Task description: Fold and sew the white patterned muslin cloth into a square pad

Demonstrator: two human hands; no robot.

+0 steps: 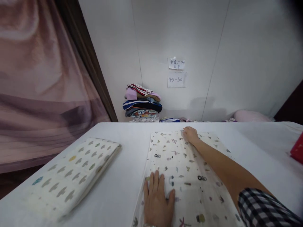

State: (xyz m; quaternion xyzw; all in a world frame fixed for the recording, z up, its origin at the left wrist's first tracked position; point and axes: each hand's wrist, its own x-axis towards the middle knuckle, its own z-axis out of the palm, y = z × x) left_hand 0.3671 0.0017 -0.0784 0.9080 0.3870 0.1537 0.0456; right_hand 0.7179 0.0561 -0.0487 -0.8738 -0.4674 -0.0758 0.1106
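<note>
A white cloth (180, 164) printed with small plants, rainbows and other motifs lies spread lengthwise on the table, with a soft ridge along its right part. My left hand (158, 200) rests flat on its near left side, fingers stretched forward and thumb out to the right. At the cloth's far edge, my right hand (190, 135) has its fingers bent and closed on the fabric; the fingertips are partly hidden. The right forearm crosses above the cloth's right side. To the left sits a thick folded cloth (78, 171) with grey cloud shapes, touched by neither hand.
The white table (127, 164) carries both cloths. Beyond its far edge rises a stack of folded fabrics (143, 102) against the wall. A pink curtain (42, 94) hangs at the left. A red object (297, 149) shows at the right edge. Two paper notes (176, 72) are on the wall.
</note>
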